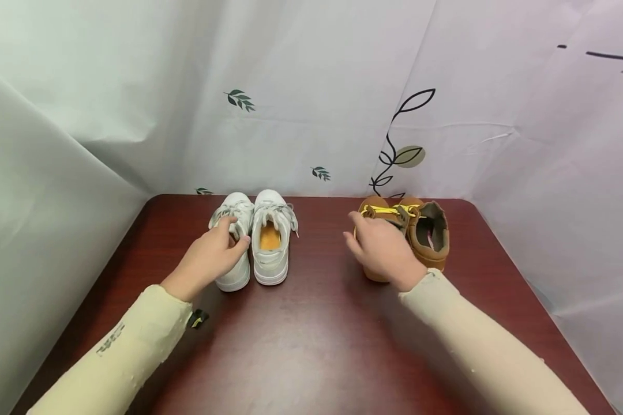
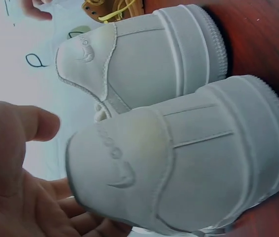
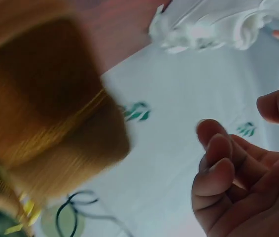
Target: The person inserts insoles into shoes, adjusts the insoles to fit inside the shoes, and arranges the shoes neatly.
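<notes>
A pair of white sneakers stands side by side, toes to the back wall: the left sneaker (image 1: 235,281) and the right sneaker (image 1: 271,270). My left hand (image 1: 207,256) is over the left sneaker, thumb apart from it; in the left wrist view the fingers pass beside its heel (image 2: 129,163), and contact is unclear. My right hand (image 1: 386,248) hovers at the left brown shoe (image 1: 375,275), hiding much of it. The right brown shoe (image 1: 431,256) is next to it. In the right wrist view, the right hand's fingers (image 3: 216,180) are loosely bent and hold nothing.
The dark red table (image 1: 311,323) reaches to a white curtain (image 1: 301,115) printed with leaves, which hangs behind and along both sides. Yellow laces (image 1: 381,209) lie across the brown shoes. Bare tabletop separates the two pairs.
</notes>
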